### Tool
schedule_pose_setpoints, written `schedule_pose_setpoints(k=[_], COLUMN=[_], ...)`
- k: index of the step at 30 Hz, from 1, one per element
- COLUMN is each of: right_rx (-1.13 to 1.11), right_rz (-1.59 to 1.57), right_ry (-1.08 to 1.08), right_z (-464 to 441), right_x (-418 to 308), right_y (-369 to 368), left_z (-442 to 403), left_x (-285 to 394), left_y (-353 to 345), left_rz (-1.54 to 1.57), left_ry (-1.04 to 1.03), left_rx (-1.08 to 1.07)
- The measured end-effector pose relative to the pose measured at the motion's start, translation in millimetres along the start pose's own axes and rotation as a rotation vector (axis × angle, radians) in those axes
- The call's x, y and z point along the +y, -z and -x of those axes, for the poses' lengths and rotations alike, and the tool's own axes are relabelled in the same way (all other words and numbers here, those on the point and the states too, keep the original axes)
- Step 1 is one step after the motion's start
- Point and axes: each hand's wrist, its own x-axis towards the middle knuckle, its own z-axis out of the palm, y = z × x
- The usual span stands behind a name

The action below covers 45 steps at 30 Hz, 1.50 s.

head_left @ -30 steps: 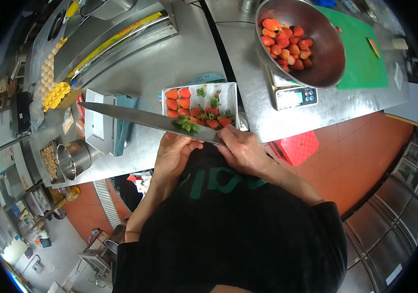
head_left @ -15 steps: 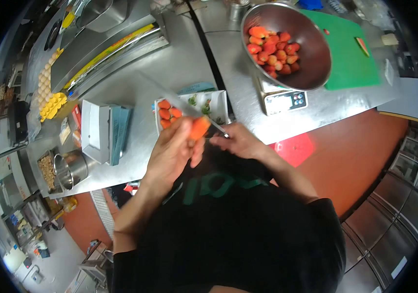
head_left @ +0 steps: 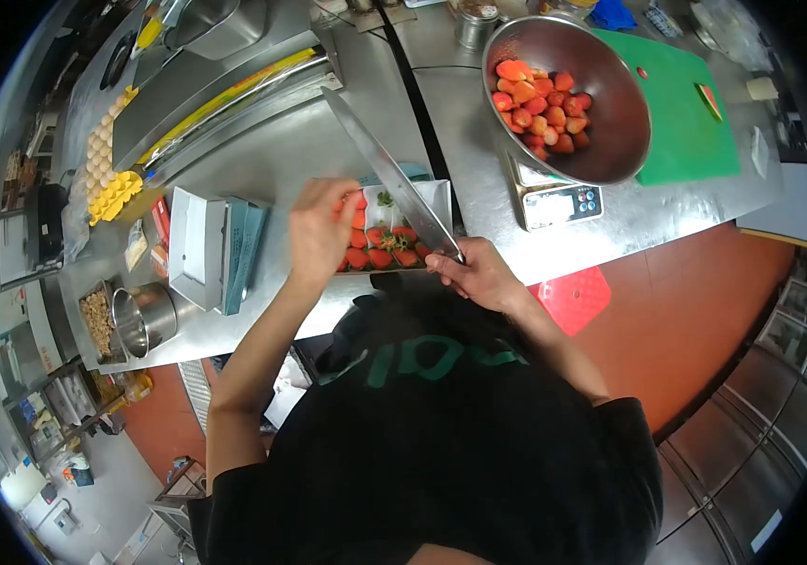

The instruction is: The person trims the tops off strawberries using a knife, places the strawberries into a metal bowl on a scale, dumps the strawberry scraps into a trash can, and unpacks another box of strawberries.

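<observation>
A long-bladed knife (head_left: 383, 168) slants up and left from my right hand (head_left: 479, 274), which is closed round its handle. Its blade passes over a white box (head_left: 436, 195) at the counter's front edge. Inside are strawberries (head_left: 381, 257) with green leaves in the near part and a loose leafy top (head_left: 385, 199) farther back. My left hand (head_left: 319, 229) is over the box's left side, fingers bent and pinched at a red strawberry (head_left: 360, 201). The fingers partly hide that strawberry and the box's left end.
A metal bowl (head_left: 625, 122) of strawberries rests on a digital scale (head_left: 562, 205) to the right. Beyond it lies a green cutting board (head_left: 695, 141). To the left are an opened white box (head_left: 198, 247), a steel pot (head_left: 144, 320) and eggs (head_left: 100, 155) in a yellow tray.
My left hand has moved from in front of the knife, where it held a strawberry, to the box's left side. The knife has swung steeper. More leafy strawberries show in the box.
</observation>
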Motion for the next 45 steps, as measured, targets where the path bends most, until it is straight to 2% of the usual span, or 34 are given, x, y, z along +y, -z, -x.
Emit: schedule_pose_setpoints(k=[2,4,6,9,10,12,16,21,25,28,30,34,35,36,37,38,39,40,41,43,45], right_rx=[0.005,0.000,0.005,0.008,0.014,0.020,0.046,0.050,0.051,0.087,0.101,0.122,0.126,0.224,0.317,0.317,0.348,0.380,0.322,0.293,0.256], right_rz=[0.032,-0.015,-0.017,-0.030,-0.035,-0.031,-0.005,-0.039,-0.043,-0.071,-0.044,0.096,0.097,0.320,0.545,0.546,0.617,0.688,0.726,0.781,0.855], right_ry=[0.010,0.017,0.007,-0.003,-0.001,0.004,0.019,-0.004,-0.017,0.007,0.002,0.049,0.050,0.264,0.477,0.476,0.562,0.648,0.624,0.625,0.669], right_z=[1,3,5,5,4,5,9,13,14,17,19,18,16,14,13,15,19,22,24,25,25], right_x=[-3,-4,-4,1,2,1,1,7,8,7,3,-2,0,3,4,2,-8,-15,-17,-16,-16], right_y=[-1,-1,-1,-5,-5,-7,-9,-8,-8,-10,-10,-13,-14,-16,-19,-22,-26,-29,-30,-34,-36], left_z=[7,9,11,7,6,5,1,-8,-8,-4,1,18,25,31,34,39,44,53,62,71,79], left_x=[-21,-32,-33,-29,-26,-21,-30,-23,-25,-19,-18,-13,-12,-14,-19,-21,-20,-26,-32,-17,-15], left_y=[-6,-8,-5,-3,-3,-4,-7,-9,-19,-12,-5,-1,-4,-6,-7,-7,-4,-5,-6,-4,-6], left_rz=[-0.266,-0.300,-0.462,-0.576,-0.575,-0.506,-0.599,-0.768,-0.808,-0.653,-0.480,-0.422,-0.189,0.046,0.289,0.289,0.609,0.786,0.951,1.055,1.176], left_ry=[-0.268,-0.197,-0.326,-0.415,-0.415,-0.573,-0.484,-0.344,-0.330,-0.270,-0.272,-0.273,-0.016,0.242,0.220,0.222,0.402,0.539,0.691,0.689,0.589], left_rx=[-0.105,-0.097,-0.142,-0.242,-0.240,-0.163,-0.177,-0.397,-0.376,-0.304,-0.117,-0.010,-0.030,-0.054,-0.035,-0.034,-0.115,-0.163,-0.190,-0.182,-0.246])
